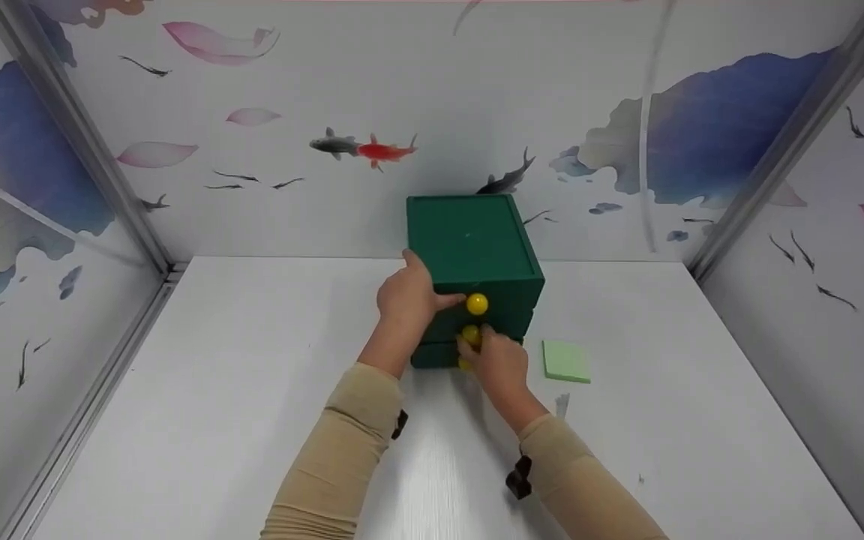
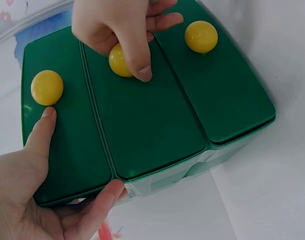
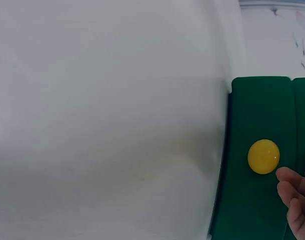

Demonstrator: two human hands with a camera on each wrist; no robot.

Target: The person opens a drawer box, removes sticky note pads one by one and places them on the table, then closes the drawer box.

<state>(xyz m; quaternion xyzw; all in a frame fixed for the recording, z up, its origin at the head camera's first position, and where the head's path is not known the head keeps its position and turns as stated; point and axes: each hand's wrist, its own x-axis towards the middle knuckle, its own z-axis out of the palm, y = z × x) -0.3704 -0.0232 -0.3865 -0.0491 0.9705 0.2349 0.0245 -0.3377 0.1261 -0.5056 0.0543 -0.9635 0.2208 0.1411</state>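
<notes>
A dark green box [image 1: 469,236] with three drawers stands near the back wall, each drawer front bearing a round yellow knob. My left hand [image 1: 407,296] lies against the box's left side, its thumb stretched across the top drawer [image 2: 75,150] with the tip right at the top knob [image 2: 47,88]. My right hand [image 1: 503,364] pinches the middle knob [image 2: 118,61] between thumb and fingers. In the left wrist view, the middle drawer [image 2: 147,120] looks level with its neighbours. The bottom knob [image 3: 264,156] shows beside the right hand's fingertips.
A light green pad of paper [image 1: 565,361] lies on the white table [image 1: 252,390], right of the box. Printed panels with fish and petals wall in the table at the back [image 1: 289,202] and both sides. Metal posts [image 1: 769,142] mark the corners.
</notes>
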